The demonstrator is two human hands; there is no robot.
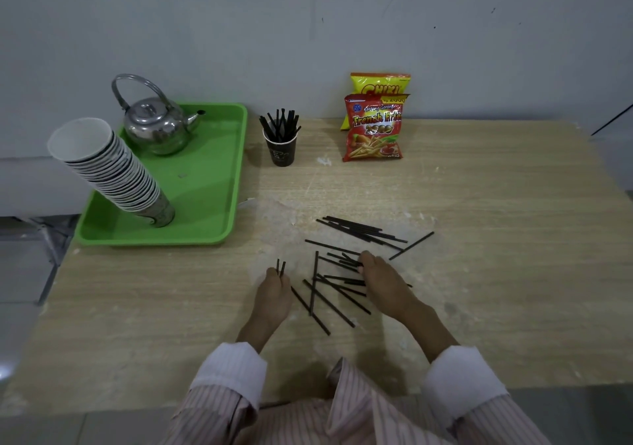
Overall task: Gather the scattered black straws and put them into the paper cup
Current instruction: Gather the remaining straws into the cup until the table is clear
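Several black straws (359, 234) lie scattered across the middle of the wooden table (496, 222). A dark paper cup (281, 150) stands farther back, with several straws upright in it. My left hand (274, 295) is closed on two black straws (281, 268) whose ends stick up past my fingers. To its right, my right hand (383, 282) rests palm down on the pile, fingertips pinching straws (349, 262) at the heap's centre. More straws (329, 302) lie crossed between my two hands.
A green tray (212, 184) at the left holds a steel kettle (156, 126) and a leaning stack of paper cups (113, 170). Two snack bags (375, 126) stand against the wall at the back. The table's front edge is near my sleeves.
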